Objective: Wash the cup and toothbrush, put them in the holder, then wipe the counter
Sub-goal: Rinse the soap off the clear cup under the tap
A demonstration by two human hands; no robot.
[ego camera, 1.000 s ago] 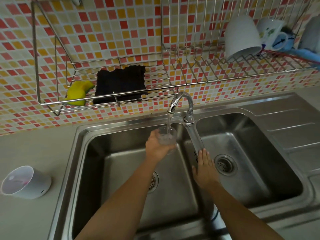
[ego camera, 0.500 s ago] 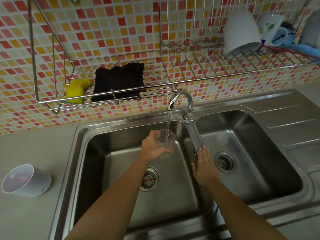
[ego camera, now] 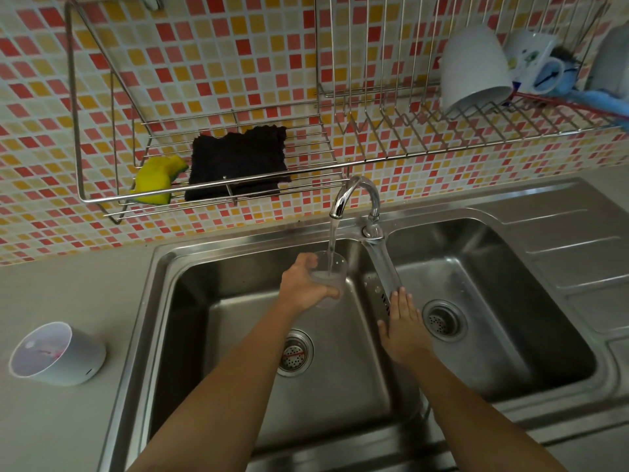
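One head-worn wide-angle camera looks forward and down, close above the double sink (ego camera: 231,335).

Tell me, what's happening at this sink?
A person is rinsing a clear cup under the running tap, over the left basin. The left hand grips the cup, which is partly filled. The right hand lies flat, fingers straight, at the end of the tap's long lever. A white holder sits on the counter. A dark cloth and yellow sponge wait by the tiled wall.
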